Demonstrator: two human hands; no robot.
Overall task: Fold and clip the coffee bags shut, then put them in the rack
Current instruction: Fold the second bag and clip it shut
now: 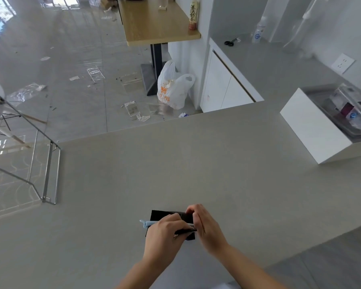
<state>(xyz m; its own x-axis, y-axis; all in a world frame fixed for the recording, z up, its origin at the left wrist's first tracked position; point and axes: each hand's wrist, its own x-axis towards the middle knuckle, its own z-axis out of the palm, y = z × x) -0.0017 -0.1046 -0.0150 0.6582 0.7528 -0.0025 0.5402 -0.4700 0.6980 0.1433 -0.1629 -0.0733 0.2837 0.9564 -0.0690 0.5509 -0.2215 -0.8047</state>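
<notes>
**Desk:** Coffee bag (167,214) — where is it, and who has it?

**Photographer:** Black pouch, lying on the grey counter (175,163) close to the person's edge. Both bare hands are on it. The left hand (165,232) is closed over the bag and a pale blue sealing clip (146,223), which runs across the folded top. The right hand (205,224) pinches the clip's far end with curled fingers.

**Desk:** Which step?

**Photographer:** Clipping, by my reading. The fold looks made; whether the clip has latched, I cannot tell.

**Desk:** And next?

**Photographer:** Probably a firm squeeze along the clip while the fold stays flat, then a carry. The white box (313,130) at far right holds packets, well apart from the hands; whether that is the rack is unclear.
</notes>
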